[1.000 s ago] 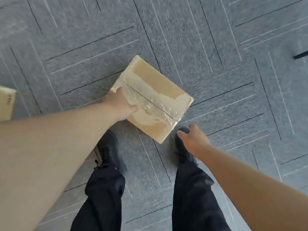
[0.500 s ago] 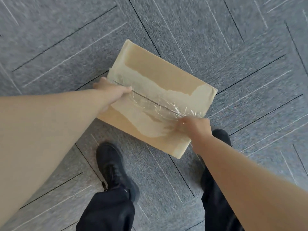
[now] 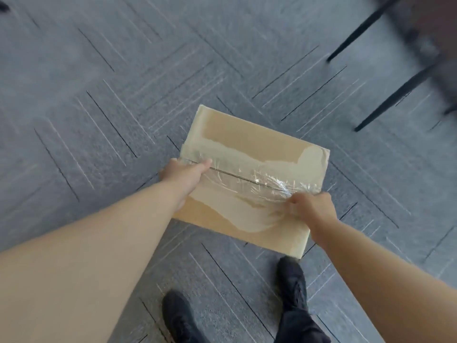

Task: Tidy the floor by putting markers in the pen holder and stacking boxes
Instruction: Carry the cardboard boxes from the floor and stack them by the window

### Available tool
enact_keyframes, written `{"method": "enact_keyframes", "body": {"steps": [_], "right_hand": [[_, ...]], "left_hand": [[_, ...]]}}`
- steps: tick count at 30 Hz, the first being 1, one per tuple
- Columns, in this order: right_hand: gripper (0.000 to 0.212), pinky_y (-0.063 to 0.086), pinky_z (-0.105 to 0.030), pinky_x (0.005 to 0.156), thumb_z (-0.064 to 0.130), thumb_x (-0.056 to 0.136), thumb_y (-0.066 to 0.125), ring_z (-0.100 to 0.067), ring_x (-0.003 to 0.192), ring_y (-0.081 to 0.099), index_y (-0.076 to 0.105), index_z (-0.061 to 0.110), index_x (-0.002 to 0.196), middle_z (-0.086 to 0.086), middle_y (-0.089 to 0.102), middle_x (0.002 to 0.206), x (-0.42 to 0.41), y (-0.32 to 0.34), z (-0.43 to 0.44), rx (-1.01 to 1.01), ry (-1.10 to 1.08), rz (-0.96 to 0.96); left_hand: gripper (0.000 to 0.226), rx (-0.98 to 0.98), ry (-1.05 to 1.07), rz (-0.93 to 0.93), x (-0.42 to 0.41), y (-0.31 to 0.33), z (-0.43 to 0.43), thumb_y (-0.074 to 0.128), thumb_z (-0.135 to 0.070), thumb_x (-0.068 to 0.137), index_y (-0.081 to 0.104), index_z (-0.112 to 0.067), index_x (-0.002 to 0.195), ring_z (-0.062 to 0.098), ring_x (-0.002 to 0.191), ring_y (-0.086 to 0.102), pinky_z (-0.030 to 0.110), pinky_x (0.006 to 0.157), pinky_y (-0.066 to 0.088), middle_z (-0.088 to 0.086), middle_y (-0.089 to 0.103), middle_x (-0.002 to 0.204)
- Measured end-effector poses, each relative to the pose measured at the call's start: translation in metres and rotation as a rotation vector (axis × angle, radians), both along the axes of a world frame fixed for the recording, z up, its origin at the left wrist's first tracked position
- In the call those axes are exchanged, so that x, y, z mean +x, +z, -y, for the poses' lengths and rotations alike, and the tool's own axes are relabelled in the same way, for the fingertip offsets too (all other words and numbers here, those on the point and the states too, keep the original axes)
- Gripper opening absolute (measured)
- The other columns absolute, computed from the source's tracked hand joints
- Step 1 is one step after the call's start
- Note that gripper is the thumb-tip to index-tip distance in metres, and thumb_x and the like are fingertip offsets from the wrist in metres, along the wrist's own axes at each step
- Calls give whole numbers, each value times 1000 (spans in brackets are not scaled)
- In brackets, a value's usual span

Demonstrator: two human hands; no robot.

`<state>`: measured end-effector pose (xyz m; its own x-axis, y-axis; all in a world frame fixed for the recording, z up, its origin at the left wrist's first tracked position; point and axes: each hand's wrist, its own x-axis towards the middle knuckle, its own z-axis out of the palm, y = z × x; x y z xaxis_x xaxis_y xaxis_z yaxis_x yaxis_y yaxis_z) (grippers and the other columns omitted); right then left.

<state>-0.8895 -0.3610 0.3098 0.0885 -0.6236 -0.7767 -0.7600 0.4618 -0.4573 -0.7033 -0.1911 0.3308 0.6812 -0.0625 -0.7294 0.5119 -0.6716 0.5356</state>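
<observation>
A flat brown cardboard box, its top seam sealed with wrinkled clear tape, is held in front of me above the grey carpet. My left hand grips its left end, thumb on top by the tape. My right hand grips its right end near the front corner, fingers curled over the edge. No markers or pen holder are in view.
Grey carpet tiles with a diagonal line pattern cover the floor. Black chair legs stand at the upper right. My two black shoes stand just below the box.
A second ago only my left hand held the box; my right hand has since closed on its right end. The view has turned, and chair legs now show at the upper right.
</observation>
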Motion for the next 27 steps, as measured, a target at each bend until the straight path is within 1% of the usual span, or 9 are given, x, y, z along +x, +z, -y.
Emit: {"method": "enact_keyframes", "body": {"steps": [3, 6, 8, 12, 15, 18, 21, 25, 27], "right_hand": [[70, 50, -36, 62, 29, 54, 65, -32, 86, 63, 51, 2, 118, -17, 64, 104, 5, 105, 55, -73, 23, 110], [61, 51, -39, 73, 26, 67, 69, -31, 90, 60, 46, 3, 118, -12, 60, 105, -3, 221, 100, -185, 6, 232], [52, 44, -32, 67, 21, 78, 67, -28, 88, 56, 43, 2, 120, -10, 56, 103, -22, 290, 121, -275, -22, 293], [46, 37, -29, 56, 19, 83, 65, -24, 85, 50, 40, 4, 118, 1, 48, 83, -66, 380, 146, -374, -89, 349], [47, 43, -34, 73, 19, 80, 66, -27, 90, 52, 38, 6, 115, -8, 55, 100, -119, 419, 148, -394, -231, 322], [54, 42, -34, 76, 22, 79, 66, -27, 91, 52, 38, 3, 121, -9, 54, 104, -181, 435, 147, -434, -442, 292], [59, 42, -34, 76, 23, 80, 64, -28, 93, 52, 36, 1, 127, -11, 54, 107, -257, 439, 132, -469, -661, 212], [48, 49, -43, 88, 19, 79, 61, -34, 102, 57, 39, 2, 119, -17, 57, 115, -368, 443, 96, -489, -908, 106], [44, 48, -45, 91, 18, 79, 61, -36, 104, 58, 40, 4, 114, -18, 58, 115, -429, 447, 78, -513, -1009, 54]], "left_hand": [[107, -85, -7, 87, 3, 116, 48, 72, -69, 43, 41, -22, 134, 28, 121, 51, 45, 102, 42, 3, 46, 139], [93, -130, -55, 227, -9, 228, 87, 71, -61, 64, 36, -17, 137, 31, 127, 45, 44, 104, 39, 4, 42, 142], [85, -144, -60, 254, -27, 291, 108, 68, -62, 70, 38, -18, 136, 31, 125, 47, 46, 104, 40, 4, 46, 140], [65, -271, -15, 246, -63, 367, 143, 70, -63, 67, 50, -18, 110, 29, 107, 57, 47, 98, 46, 4, 59, 116], [61, -329, -91, 215, -98, 403, 174, 74, -58, 67, 50, -15, 103, 27, 104, 57, 46, 100, 45, 5, 58, 110], [67, -425, -270, 144, -132, 418, 220, 78, -60, 57, 55, -14, 99, 29, 106, 61, 49, 99, 46, 6, 64, 113], [43, -496, -509, 82, -188, 425, 264, 77, -51, 69, 53, -19, 85, 31, 105, 62, 50, 98, 47, 9, 65, 109], [86, -549, -766, -70, -294, 423, 303, 80, -62, 49, 57, -9, 113, 32, 98, 66, 51, 90, 53, 12, 67, 112], [94, -533, -889, -117, -357, 418, 314, 82, -64, 46, 57, -8, 118, 30, 97, 65, 46, 87, 53, 11, 66, 114]]}}
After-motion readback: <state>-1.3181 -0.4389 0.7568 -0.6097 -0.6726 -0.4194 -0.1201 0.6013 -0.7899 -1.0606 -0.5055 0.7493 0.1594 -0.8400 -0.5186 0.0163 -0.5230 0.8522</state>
